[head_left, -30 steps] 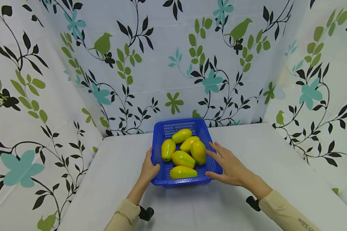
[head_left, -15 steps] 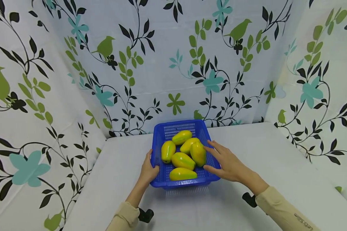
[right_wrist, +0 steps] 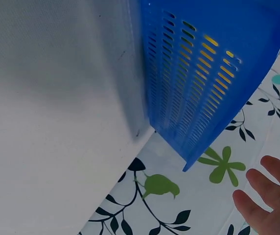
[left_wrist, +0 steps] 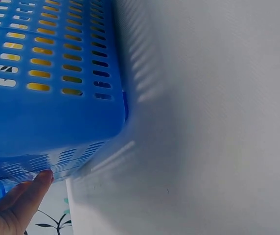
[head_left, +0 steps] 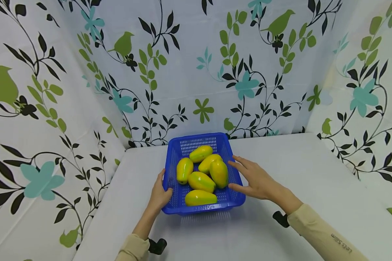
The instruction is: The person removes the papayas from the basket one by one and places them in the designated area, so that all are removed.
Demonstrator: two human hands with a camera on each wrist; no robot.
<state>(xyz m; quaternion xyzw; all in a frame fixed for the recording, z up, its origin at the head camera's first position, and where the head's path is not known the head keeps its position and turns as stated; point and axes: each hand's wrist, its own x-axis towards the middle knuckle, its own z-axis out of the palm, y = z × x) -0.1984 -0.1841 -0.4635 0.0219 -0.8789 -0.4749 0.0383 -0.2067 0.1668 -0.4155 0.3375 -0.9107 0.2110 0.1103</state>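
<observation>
A basket [head_left: 202, 208] of 6 fruits [head_left: 201, 182] on the table [head_left: 300, 174] is gripped by the left hand [head_left: 160, 192], likely for steadiness, while the right hand [head_left: 255, 179] is held spread, seemingly just off the far side.

Left arm [head_left: 143, 225] and right arm [head_left: 291, 203] reach forward, slanting inward, sleeves [head_left: 321, 232] ending short of the wrists [head_left: 277, 193]. Left grip [head_left: 160, 194] pinching, thumb [head_left: 169, 193] opposed to fingers [left_wrist: 30, 196]; their curl hard to judge, partly hidden. Right grip [head_left: 256, 179] loose, fingers extended and parted, thumb held away from them, nearer the body
</observation>
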